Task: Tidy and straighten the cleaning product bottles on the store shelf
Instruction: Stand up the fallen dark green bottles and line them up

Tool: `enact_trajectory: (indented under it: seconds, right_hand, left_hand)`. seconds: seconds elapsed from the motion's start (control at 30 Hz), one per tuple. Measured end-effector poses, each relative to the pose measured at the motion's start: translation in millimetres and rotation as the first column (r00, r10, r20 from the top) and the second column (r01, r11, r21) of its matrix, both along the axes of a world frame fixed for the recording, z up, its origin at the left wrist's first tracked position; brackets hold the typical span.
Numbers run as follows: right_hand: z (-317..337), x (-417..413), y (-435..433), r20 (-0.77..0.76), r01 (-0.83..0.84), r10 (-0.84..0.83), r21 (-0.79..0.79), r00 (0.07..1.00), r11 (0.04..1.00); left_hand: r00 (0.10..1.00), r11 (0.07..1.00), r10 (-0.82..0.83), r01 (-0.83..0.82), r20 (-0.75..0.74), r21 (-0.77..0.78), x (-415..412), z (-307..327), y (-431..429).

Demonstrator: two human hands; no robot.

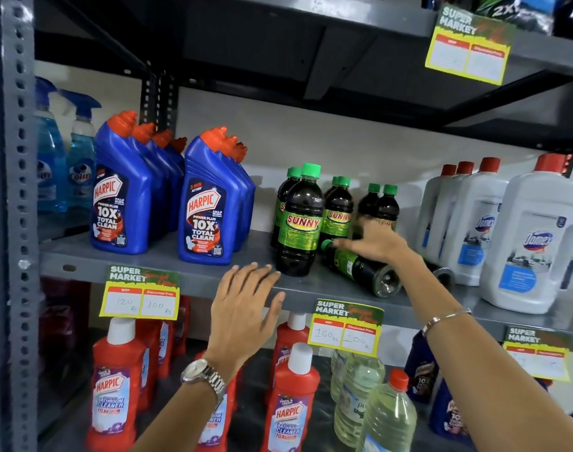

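Grey metal shelf (pixel 167 256) in a store carries the cleaning bottles. 1 Sunny bottle (pixel 360 267) lies toppled on it, just beside the upright Sunny bottles (pixel 299 220). Right hand (pixel 374 241) rests on the toppled bottle, fingers loosely curled, not yet gripping. Left hand (pixel 246 308) hovers open at the shelf edge. Next, probably: grip it and stand it upright in line.

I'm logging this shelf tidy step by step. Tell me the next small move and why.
Probably close the right hand round the fallen bottle and stand it up. It lies on its side on the shelf, cap towards the upright Sunny bottles, with that hand resting on it, fingers spread. The left hand is open at the shelf edge.
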State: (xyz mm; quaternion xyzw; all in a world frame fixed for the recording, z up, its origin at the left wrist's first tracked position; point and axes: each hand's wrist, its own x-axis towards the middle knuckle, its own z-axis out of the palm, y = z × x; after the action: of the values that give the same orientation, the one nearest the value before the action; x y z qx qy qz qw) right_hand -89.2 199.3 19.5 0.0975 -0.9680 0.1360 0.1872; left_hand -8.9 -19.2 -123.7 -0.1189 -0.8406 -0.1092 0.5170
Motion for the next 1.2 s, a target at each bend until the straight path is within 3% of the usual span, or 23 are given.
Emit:
enact_trajectory:
  seconds: [0.07, 0.23, 0.33, 0.4, 0.53, 0.67, 0.77, 1.07, 1.2]
  right_hand:
    - [-6.9, -0.5, 7.1, 0.115, 0.024, -0.029, 0.043, 0.993, 0.999]
    - [-12.3, -4.4, 10.9, 0.076, 0.024, -0.02, -0.05, 0.997, 0.998]
    - [-15.2, -5.5, 18.1, 0.022, -0.045, 0.051, -0.207, 0.998, 0.977]
    - [-17.0, -1.8, 23.8, -0.063, -0.129, 0.114, -0.345, 0.991, 0.93]
    - [-35.8, 7.9, 22.1, -0.376, -0.299, 0.107, -0.502, 0.921, 0.811]
    - [-49.1, 13.5, 13.4, -0.41, -0.395, 0.146, -0.627, 0.9, 0.671]
    - [-49.5, 13.4, 13.6, -0.405, -0.413, 0.171, -0.645, 0.898, 0.643]
    - [-38.9, 22.4, 24.3, -0.372, -0.367, 0.148, -0.634, 0.916, 0.681]
    - [4.4, 13.7, 37.9, -0.378, -0.451, 0.25, -0.785, 0.892, 0.425]
  left_hand:
    - [0.998, 0.997, -0.057, 0.057, 0.01, -0.045, -0.4, 2.2, 24.6]
    - [0.994, 0.993, -0.109, 0.109, 0.016, -0.052, -4.6, 3.5, 68.0]
    - [0.997, 0.996, -0.067, 0.066, -0.023, -0.057, -8.4, 0.5, 70.9]
    - [0.998, 0.997, -0.052, 0.05, -0.03, -0.054, -9.8, -0.4, 72.2]
    - [0.999, 0.999, -0.03, 0.029, -0.042, -0.029, -9.3, -1.9, 75.9]
    - [0.999, 0.999, -0.021, 0.02, -0.046, -0.027, -6.7, -0.9, 77.3]
    - [0.999, 1.0, -0.018, 0.017, -0.042, -0.006, -4.6, 0.8, 78.7]
    - [1.0, 1.0, -0.02, 0.02, -0.015, 0.011, 1.6, 2.4, 80.9]
    - [1.0, 0.999, -0.029, 0.029, -0.001, 0.016, 2.9, 3.3, 80.3]
